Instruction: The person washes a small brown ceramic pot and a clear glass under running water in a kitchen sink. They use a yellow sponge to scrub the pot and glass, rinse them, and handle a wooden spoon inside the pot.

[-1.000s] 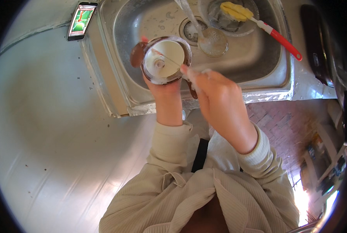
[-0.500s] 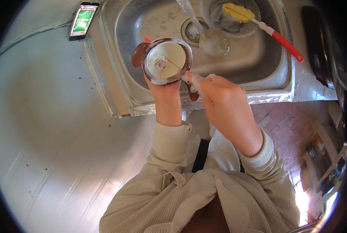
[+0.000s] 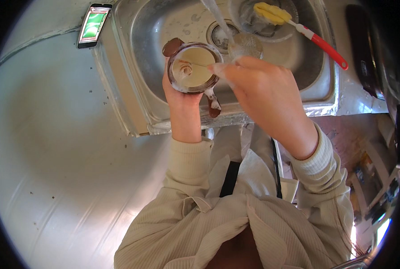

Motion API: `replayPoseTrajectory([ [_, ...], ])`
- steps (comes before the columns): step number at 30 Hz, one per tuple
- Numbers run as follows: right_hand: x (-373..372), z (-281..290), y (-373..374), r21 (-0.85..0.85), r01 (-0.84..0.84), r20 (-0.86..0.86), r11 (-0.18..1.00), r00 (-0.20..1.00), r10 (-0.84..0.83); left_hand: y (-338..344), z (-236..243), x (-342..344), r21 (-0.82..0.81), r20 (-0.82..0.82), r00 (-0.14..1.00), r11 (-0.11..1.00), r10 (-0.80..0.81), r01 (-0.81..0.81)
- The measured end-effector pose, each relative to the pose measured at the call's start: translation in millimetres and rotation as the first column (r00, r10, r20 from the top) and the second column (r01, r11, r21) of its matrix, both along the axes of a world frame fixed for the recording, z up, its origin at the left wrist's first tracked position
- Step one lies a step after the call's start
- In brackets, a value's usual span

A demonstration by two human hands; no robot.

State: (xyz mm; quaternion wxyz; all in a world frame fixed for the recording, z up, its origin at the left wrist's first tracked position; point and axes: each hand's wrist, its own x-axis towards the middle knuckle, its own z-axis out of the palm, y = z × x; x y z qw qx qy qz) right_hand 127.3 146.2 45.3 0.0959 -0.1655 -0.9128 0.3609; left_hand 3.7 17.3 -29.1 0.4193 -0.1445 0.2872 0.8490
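Note:
My left hand point(image 3: 184, 105) is wrapped round a round container point(image 3: 202, 74) from below and tilts its mouth up toward me. The container is cream inside, with a small raised ring at its bottom and a dark brown rim. One brown rounded lobe juts out at its upper left. Another brown piece point(image 3: 214, 107), streaked with suds, hangs at its lower right. Closed in a pinch, my right hand point(image 3: 267, 85) holds a thin stick point(image 3: 203, 66) that reaches over the mouth toward the ring. Foam clings to my right fingers.
Water point(image 3: 218, 15) runs into the steel sink point(image 3: 168, 22) by the drain point(image 3: 220, 36), where a round mesh strainer point(image 3: 249, 47) lies. A clear bowl point(image 3: 289, 36) bears a yellow sponge brush point(image 3: 271, 13) with a red-and-white handle. A phone point(image 3: 93, 27) stands at the left.
My right hand has moved up and right, its forearm swung outward. The container has turned a little in my left hand, its upper-left lobe shifting up and right.

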Motion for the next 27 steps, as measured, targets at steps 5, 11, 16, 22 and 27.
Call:
replayPoseTrajectory([
  [5,-2,-5,-7,-0.066,-0.007,-0.046,0.998,0.999,0.004,-2,-3,-6,-0.166,-0.062,0.998,0.986,-0.018,0.007],
  [11,9,-19,-3,-0.023,0.007,0.073,1.0,0.997,-0.005,-2,-4,-6,-0.17,-0.131,0.991,0.984,0.039,-0.061],
  [16,20,-16,-21,-0.244,0.016,-0.033,0.97,0.999,-0.024,5,-3,-9,-0.371,-0.377,0.925,0.923,-0.05,-0.101],
  [22,51,-22,-9,-0.425,0.189,0.086,0.885,0.982,-0.169,-25,-28,-26,-0.342,-0.129,0.985,0.928,0.111,-0.149],
  [27,61,-40,20,-0.118,0.317,0.211,0.941,0.934,-0.288,-14,-11,-10,-0.525,-0.086,0.967,0.814,0.24,-0.249],
])
